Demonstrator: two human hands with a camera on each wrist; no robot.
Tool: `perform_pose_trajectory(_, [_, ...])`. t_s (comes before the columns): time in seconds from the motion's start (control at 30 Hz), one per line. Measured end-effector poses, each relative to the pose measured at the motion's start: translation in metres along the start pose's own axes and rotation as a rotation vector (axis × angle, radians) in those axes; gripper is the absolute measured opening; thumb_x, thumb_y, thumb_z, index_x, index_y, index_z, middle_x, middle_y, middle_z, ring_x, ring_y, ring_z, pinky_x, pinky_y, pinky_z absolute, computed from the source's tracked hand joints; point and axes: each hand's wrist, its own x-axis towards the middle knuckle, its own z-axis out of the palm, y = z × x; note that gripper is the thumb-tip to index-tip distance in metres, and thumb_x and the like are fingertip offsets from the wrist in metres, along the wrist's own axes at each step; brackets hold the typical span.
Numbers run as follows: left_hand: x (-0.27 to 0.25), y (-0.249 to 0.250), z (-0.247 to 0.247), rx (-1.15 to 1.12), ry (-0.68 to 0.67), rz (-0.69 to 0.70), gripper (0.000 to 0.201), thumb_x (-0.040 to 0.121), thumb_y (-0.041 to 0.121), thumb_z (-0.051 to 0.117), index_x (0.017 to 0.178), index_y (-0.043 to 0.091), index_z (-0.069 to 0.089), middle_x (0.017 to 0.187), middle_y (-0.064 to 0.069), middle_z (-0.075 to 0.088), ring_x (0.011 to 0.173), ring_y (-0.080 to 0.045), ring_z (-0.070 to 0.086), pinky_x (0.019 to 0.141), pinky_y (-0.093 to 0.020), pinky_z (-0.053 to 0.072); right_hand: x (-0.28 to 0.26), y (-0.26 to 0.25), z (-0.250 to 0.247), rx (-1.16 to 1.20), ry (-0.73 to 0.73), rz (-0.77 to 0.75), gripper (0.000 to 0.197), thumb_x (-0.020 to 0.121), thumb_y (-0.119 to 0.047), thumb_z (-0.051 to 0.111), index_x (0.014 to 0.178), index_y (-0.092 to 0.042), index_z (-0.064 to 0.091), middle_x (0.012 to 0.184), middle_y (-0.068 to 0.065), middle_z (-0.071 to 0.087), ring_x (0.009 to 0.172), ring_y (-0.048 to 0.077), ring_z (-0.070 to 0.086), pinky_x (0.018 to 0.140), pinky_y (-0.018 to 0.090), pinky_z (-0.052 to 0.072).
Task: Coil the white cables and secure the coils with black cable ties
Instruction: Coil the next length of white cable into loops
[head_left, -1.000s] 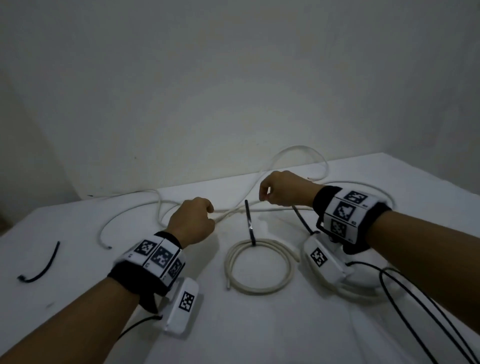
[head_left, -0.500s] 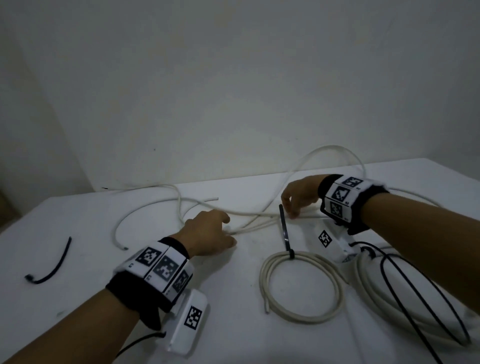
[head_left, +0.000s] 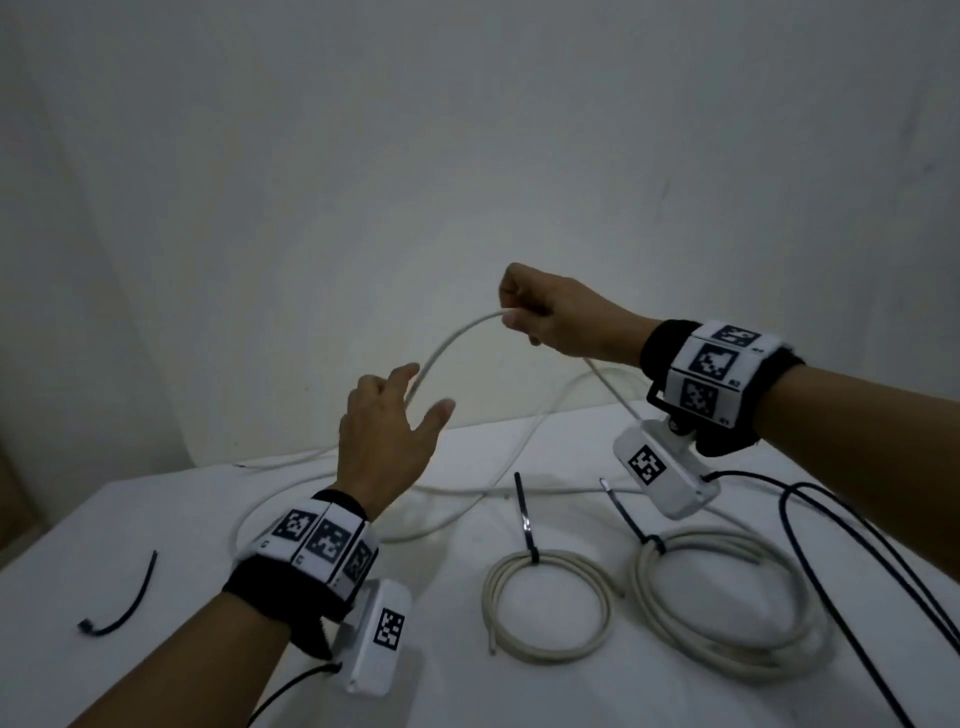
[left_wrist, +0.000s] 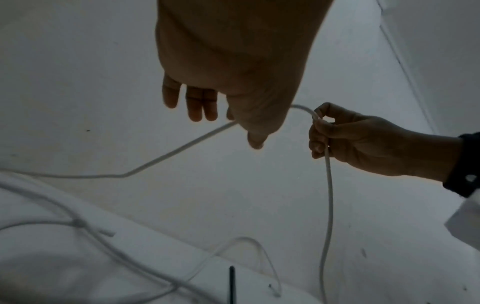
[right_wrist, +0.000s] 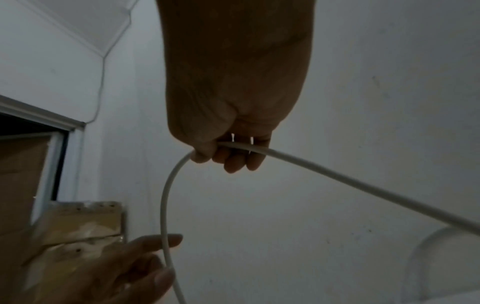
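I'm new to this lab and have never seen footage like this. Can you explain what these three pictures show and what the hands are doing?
No machine here: a person works with bare hands, wearing a camera on the head and one on each wrist. The big picture looks down from the head; the other two look along each hand. The right hand grips a loose white cable lifted above the white table. The left hand is open, its fingers reaching at that cable. On the table lie two finished coils, the smaller coil and the larger coil, each bound with a black tie, plus a spare black tie at the left.
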Motion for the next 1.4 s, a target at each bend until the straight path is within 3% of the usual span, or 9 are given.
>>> perform_pose_trajectory(0.13, [-0.001,0.052,-0.021,-0.483,0.056,0.034,0.027,0.1,0.03,0.042,0.088,0.012,0.059,0.072,-0.007,0.057,0.065,-0.022,0.052,0.061,-0.031,0.044,-0.018,-0.032,-0.02,-0.038,0.079,-0.09,0.022,0.095,-0.021,0.05,0.08,-0.03,0.038,0.078,0.011,0.056,0.065,0.021,0.05,0.06,0.029,0.041])
perform_pose_trajectory(0.27, [-0.007,0.081,-0.045,-0.7,0.084,-0.05,0.034,0.098,0.029,0.044,0.065,0.018,0.045,0.059,0.0,0.04,0.055,-0.016,0.035,0.054,-0.034,0.03,-0.047,-0.034,-0.033,-0.272,0.065,-0.057,0.012,0.093,-0.021,0.053,0.095,-0.019,0.041,0.073,0.0,0.053,0.061,0.017,0.047,0.055,0.027,0.036])
perform_pose_trajectory(0.4, [-0.011,0.104,-0.08,-0.858,0.135,-0.178,0.033,0.096,0.023,0.044,0.064,0.018,0.041,0.05,0.003,0.035,0.047,-0.013,0.028,0.046,-0.026,0.022,-0.084,-0.002,-0.036,-0.534,-0.083,0.25,0.007,0.09,-0.015,0.047,0.096,-0.014,0.052,0.091,0.008,0.061,0.08,0.027,0.057,0.064,0.03,0.041])
perform_pose_trajectory(0.6, [-0.035,0.105,-0.109,-0.922,0.095,-0.254,0.028,0.094,0.016,0.043,0.067,0.015,0.045,0.04,0.01,0.033,0.041,-0.011,0.026,0.043,-0.023,0.021,-0.147,0.029,-0.044,-0.264,-0.046,0.739,0.028,0.098,-0.027,0.038,0.083,-0.006,0.05,0.081,0.012,0.056,0.062,0.026,0.054,0.048,0.025,0.042])
perform_pose_trajectory(0.8, [-0.075,0.092,-0.097,-0.669,-0.215,-0.307,0.014,0.089,0.007,0.051,0.081,0.004,0.062,0.07,-0.01,0.061,0.061,-0.021,0.054,0.052,-0.03,0.046,-0.159,-0.008,-0.065,0.236,0.282,0.693,0.043,0.099,-0.033,0.036,0.083,0.001,0.056,0.069,0.019,0.062,0.055,0.027,0.059,0.048,0.03,0.051])
perform_pose_trajectory(0.93, [-0.101,0.103,-0.091,-0.65,-0.258,-0.235,0.006,0.089,0.01,0.059,0.091,0.005,0.061,0.07,-0.011,0.065,0.052,-0.021,0.058,0.053,-0.031,0.052,-0.163,-0.045,-0.063,0.218,0.187,0.695,0.036,0.099,-0.03,0.039,0.078,-0.005,0.051,0.066,0.017,0.062,0.048,0.022,0.055,0.038,0.02,0.043])
perform_pose_trajectory(1.07, [-0.121,0.123,-0.099,-0.818,-0.319,-0.139,0.017,0.086,0.02,0.068,0.084,0.009,0.056,0.043,0.008,0.042,0.033,-0.012,0.029,0.035,-0.018,0.027,-0.178,-0.06,-0.05,0.356,-0.037,0.767,0.035,0.094,-0.038,0.053,0.072,-0.013,0.044,0.062,0.012,0.061,0.036,0.013,0.051,0.034,0.016,0.037])
perform_pose_trajectory(1.27, [-0.133,0.113,-0.113,-1.027,-0.314,-0.373,0.033,0.093,0.039,0.056,0.074,0.012,0.054,0.049,0.006,0.025,0.036,-0.009,0.018,0.04,-0.018,0.016,-0.212,-0.063,-0.048,0.652,-0.331,0.659,0.025,0.082,-0.034,0.062,0.075,-0.012,0.053,0.073,0.006,0.065,0.055,0.012,0.056,0.036,0.018,0.04])
perform_pose_trajectory(1.4, [-0.14,0.091,-0.116,-1.025,-0.257,-0.422,0.033,0.094,0.036,0.055,0.07,0.013,0.051,0.046,0.007,0.027,0.035,-0.009,0.018,0.04,-0.018,0.015,-0.234,-0.057,-0.047,0.467,-0.512,0.638,0.012,0.09,-0.024,0.058,0.084,-0.014,0.053,0.089,0.008,0.07,0.061,0.012,0.054,0.039,0.019,0.038])
